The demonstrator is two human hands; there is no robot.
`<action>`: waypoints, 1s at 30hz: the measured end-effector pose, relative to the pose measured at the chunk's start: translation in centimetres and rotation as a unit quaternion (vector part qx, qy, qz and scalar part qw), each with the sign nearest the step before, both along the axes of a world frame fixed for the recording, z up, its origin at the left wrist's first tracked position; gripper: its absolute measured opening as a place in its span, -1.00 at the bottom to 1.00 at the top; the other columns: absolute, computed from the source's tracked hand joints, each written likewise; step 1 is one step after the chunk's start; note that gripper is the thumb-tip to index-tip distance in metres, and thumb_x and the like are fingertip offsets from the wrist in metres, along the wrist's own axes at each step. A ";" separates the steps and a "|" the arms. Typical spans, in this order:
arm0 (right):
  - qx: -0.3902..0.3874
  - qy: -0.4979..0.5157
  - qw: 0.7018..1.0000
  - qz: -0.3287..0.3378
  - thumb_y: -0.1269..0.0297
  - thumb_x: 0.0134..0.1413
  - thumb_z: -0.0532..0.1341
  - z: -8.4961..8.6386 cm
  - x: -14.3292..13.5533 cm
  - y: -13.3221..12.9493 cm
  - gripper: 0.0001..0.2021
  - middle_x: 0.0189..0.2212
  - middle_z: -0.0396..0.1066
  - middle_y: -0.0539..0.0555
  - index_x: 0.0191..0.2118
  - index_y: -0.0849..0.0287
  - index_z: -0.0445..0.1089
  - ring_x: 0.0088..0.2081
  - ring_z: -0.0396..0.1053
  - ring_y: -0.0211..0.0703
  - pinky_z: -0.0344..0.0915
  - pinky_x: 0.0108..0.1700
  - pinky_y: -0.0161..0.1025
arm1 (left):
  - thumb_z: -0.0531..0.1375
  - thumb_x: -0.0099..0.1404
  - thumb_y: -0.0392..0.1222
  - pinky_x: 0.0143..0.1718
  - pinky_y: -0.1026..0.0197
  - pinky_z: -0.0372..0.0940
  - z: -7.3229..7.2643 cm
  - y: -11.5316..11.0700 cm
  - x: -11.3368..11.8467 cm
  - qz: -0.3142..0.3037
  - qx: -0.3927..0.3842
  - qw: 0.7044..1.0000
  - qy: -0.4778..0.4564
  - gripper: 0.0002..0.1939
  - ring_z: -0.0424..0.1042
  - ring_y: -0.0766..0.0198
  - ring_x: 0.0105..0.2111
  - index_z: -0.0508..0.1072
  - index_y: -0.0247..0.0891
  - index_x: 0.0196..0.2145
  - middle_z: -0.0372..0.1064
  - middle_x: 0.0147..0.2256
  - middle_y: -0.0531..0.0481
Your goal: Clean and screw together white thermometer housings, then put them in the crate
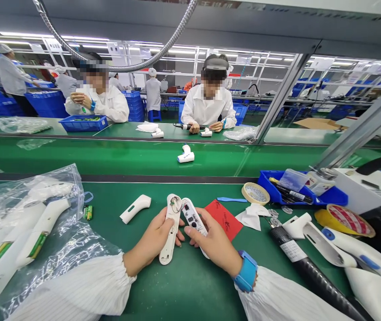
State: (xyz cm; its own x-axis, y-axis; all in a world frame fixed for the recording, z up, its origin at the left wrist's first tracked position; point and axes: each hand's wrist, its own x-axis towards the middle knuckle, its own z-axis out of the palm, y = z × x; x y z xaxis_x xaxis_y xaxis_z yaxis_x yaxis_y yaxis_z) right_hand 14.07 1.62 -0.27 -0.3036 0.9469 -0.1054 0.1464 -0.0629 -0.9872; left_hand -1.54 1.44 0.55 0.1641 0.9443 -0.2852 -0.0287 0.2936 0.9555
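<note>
My left hand (158, 232) grips one white plastic housing half (170, 227), long and narrow, its inner side turned up. Thin wires run from its top end to a second white housing half (192, 214) with dark parts on its inner face. That second piece is held in my right hand (212, 234), thumb on top, fingers beneath. The two pieces lean apart in a narrow V, close together at the wired end. Left of them a loose white shell piece (136, 208) with a slot lies on the green bench.
On the left, a clear plastic bag (59, 178) holds white housings with green boards. Batteries (88, 212) lie beside it. To the right are a red card (223, 219), a tape roll (256, 193), a blue tray (330, 196) and an electric screwdriver (305, 263). Co-workers sit across the green conveyor (126, 156).
</note>
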 end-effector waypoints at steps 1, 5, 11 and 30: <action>0.004 -0.002 1.000 0.003 0.22 -0.01 0.16 0.0 0.0 0.0 -0.65 -0.34 0.34 -0.02 -0.05 0.07 0.19 -0.51 0.28 -0.30 0.28 -0.41 -0.26 | 0.01 0.15 -0.16 -0.55 0.27 0.26 0.0 0.0 0.0 0.001 0.002 1.000 0.008 -0.85 0.34 0.32 -0.62 0.24 -0.26 -0.33 0.33 -0.59 0.06; 0.028 -0.020 0.999 0.012 0.22 0.03 0.13 -0.3 0.2 -0.2 -0.69 -0.34 0.32 -0.01 -0.06 0.08 0.20 -0.45 0.26 -0.29 0.26 -0.36 -0.26 | -0.02 0.17 -0.17 -0.59 0.29 0.26 0.2 0.0 0.0 -0.004 0.013 1.000 0.011 -0.85 0.33 0.35 -0.64 0.21 -0.25 -0.29 0.33 -0.56 0.07; 0.048 -0.053 0.997 -0.003 0.26 0.02 0.13 0.2 0.0 -0.2 -0.73 -0.34 0.30 -0.01 -0.11 0.12 0.23 -0.37 0.25 -0.23 0.21 -0.27 -0.25 | -0.02 0.16 -0.18 -0.61 0.30 0.24 0.2 0.1 -0.2 -0.016 0.021 0.999 0.024 -0.89 0.32 0.35 -0.66 0.21 -0.25 -0.36 0.33 -0.57 0.07; 0.073 -0.069 0.994 -0.035 0.32 0.02 0.07 -0.2 -0.1 -0.1 -0.73 -0.32 0.29 0.03 -0.10 0.14 0.21 -0.29 0.27 -0.16 0.21 -0.21 -0.20 | -0.09 0.22 -0.21 -0.68 0.36 0.22 -0.2 0.3 -0.3 -0.031 0.036 0.997 0.058 -0.67 0.29 0.42 -0.67 0.16 -0.26 -0.05 0.26 -0.47 0.08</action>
